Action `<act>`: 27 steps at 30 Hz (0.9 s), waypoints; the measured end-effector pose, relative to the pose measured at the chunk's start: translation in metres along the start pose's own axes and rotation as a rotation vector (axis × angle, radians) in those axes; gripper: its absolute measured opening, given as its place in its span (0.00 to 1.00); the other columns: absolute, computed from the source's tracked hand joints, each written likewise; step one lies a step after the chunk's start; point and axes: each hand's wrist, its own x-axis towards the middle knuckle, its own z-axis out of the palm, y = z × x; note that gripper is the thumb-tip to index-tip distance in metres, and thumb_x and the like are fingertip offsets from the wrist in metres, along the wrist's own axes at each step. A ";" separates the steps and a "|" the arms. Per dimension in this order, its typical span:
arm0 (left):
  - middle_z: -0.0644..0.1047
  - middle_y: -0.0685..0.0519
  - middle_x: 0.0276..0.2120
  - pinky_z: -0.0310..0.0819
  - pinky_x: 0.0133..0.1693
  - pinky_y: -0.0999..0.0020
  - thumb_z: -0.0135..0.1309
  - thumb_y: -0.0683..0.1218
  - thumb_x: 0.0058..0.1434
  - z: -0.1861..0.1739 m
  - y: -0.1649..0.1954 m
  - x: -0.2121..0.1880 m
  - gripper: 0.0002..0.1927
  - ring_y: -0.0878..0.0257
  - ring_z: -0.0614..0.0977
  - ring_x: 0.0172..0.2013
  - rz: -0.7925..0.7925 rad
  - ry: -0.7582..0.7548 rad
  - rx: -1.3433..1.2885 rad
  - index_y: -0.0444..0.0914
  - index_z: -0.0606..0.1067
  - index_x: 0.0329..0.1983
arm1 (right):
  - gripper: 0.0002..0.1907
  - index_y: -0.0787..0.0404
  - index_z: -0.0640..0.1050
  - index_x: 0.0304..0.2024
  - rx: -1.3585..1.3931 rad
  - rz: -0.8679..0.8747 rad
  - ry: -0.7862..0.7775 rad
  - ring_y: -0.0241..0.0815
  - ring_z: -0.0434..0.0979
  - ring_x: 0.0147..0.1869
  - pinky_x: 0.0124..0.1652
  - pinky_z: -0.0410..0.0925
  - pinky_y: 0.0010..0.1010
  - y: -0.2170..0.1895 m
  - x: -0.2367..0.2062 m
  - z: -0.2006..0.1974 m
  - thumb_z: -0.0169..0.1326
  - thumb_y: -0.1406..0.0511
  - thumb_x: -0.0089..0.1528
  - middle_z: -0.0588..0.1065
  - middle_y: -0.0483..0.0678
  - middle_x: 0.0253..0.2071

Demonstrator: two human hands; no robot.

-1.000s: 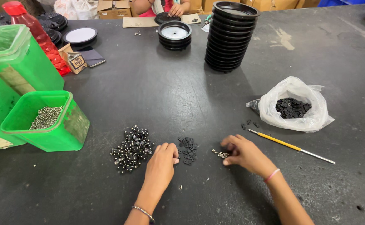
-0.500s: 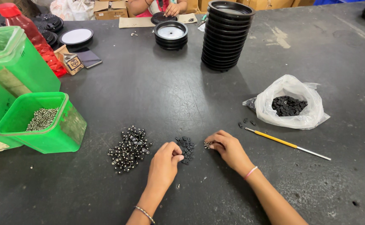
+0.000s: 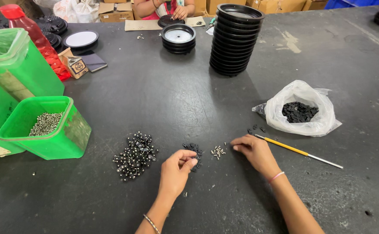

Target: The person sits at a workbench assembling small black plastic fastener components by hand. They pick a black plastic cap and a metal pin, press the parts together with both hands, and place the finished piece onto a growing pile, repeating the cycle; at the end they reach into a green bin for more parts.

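The left hand [image 3: 177, 169] seemingly pinches a black washer [image 3: 194, 151] while the right hand [image 3: 255, 149], fingers curled, must next lift a small screw [image 3: 217, 151] just left of it.

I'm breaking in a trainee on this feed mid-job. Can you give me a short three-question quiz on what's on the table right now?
1. True or false: the green bin holds black washers.
2. Which lies nearest the right hand? A) the stack of black trays B) the yellow-handled brush C) the red bottle
3. What does the white plastic bag hold?

Key
1. False: it holds small silvery screws.
2. B.
3. Small black parts, like the little pile at the left hand.
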 end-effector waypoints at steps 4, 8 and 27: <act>0.83 0.56 0.28 0.80 0.33 0.72 0.61 0.43 0.60 0.006 -0.007 0.001 0.08 0.70 0.81 0.28 -0.056 -0.029 -0.062 0.35 0.82 0.42 | 0.10 0.59 0.85 0.41 0.037 0.017 -0.111 0.41 0.82 0.39 0.42 0.72 0.30 -0.007 -0.004 0.003 0.63 0.67 0.56 0.79 0.46 0.38; 0.83 0.55 0.29 0.81 0.33 0.73 0.61 0.42 0.61 0.009 -0.012 0.000 0.08 0.70 0.82 0.29 -0.062 -0.049 -0.094 0.34 0.81 0.42 | 0.11 0.58 0.84 0.41 0.057 -0.020 -0.122 0.40 0.82 0.39 0.41 0.73 0.30 -0.017 -0.006 0.008 0.63 0.67 0.55 0.80 0.44 0.38; 0.83 0.52 0.29 0.83 0.35 0.73 0.62 0.40 0.58 0.022 -0.018 -0.001 0.10 0.69 0.83 0.29 -0.079 -0.065 -0.279 0.31 0.82 0.41 | 0.06 0.61 0.83 0.37 0.164 -0.138 -0.019 0.37 0.81 0.33 0.36 0.74 0.28 -0.056 -0.018 0.031 0.63 0.67 0.57 0.80 0.45 0.33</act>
